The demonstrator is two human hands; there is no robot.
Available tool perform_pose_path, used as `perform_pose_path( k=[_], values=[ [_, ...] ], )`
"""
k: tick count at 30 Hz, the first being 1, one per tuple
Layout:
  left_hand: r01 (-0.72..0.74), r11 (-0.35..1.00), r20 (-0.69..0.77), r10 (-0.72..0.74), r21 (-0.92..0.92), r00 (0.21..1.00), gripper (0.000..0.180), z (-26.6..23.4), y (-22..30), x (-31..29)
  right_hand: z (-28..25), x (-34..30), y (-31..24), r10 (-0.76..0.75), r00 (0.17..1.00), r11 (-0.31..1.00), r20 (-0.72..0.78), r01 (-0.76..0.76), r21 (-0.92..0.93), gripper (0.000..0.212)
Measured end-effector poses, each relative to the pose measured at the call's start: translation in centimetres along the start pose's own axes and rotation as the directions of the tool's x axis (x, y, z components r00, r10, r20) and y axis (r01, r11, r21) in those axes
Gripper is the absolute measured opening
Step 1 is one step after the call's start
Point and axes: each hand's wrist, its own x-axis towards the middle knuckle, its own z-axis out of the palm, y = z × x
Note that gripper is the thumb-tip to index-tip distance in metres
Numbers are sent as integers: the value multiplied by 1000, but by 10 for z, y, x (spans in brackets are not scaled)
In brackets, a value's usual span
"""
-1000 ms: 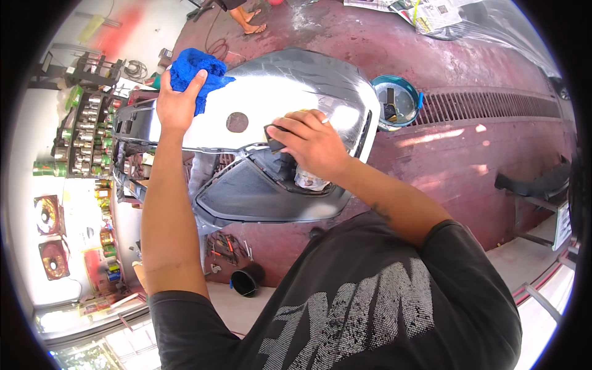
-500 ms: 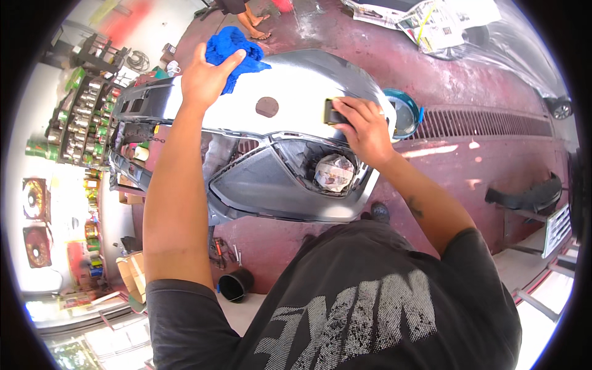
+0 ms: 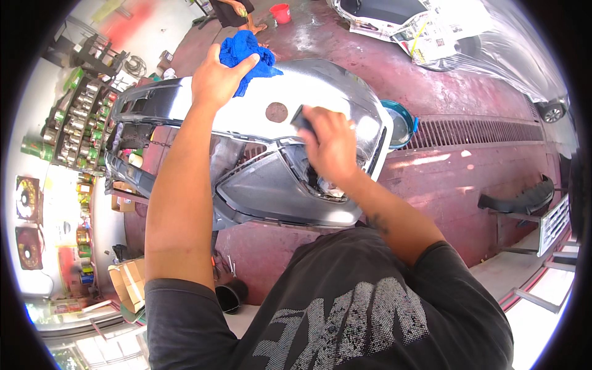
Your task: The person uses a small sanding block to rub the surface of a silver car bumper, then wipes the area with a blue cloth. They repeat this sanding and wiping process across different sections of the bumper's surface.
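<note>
A grey car bumper [image 3: 265, 188] lies across in front of me, its upper face shining with glare around a round hole. My left hand [image 3: 216, 79] is closed on a crumpled blue cloth [image 3: 245, 54], resting at the bumper's far edge. Gripped in my right hand [image 3: 334, 145] is a small dark sanding block [image 3: 303, 119], against the bumper's surface just right of the round hole. That hand and wrist cover most of the opening at the bumper's near right.
A teal basin [image 3: 401, 123] stands right of the bumper, beside a floor grate [image 3: 475, 131]. Another person [image 3: 237, 9] and a red bucket [image 3: 280, 13] are at the back. Shelves of cans [image 3: 77, 123] line the left; a black bucket [image 3: 231, 297] sits near my left arm.
My right hand has swept the sanding block left across the bumper toward the round hole. The left hand still holds the blue cloth, and the whole view has shifted slightly.
</note>
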Motion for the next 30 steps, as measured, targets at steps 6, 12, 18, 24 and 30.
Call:
perform_pose_path(
  k=[6,12,18,24,30],
  values=[
    [-17,1000,70,18,-22,997,94,-10,4,-5,-3,32,36,100,995,990,14,-98,-105,52],
    [-43,997,-4,44,56,999,97,-2,-7,-3,-17,14,32,-191,970,969,153,211,-126,53],
    [-73,996,-44,75,45,996,104,4,-10,3,-9,-9,-3,-111,990,993,91,114,-30,57],
    [-52,998,-6,52,42,999,106,-4,-2,2,-44,-35,72,-158,976,986,153,163,-24,61],
    [-29,1000,67,28,5,997,105,-2,-5,2,-11,2,1,-243,958,970,154,238,51,61]
  ],
)
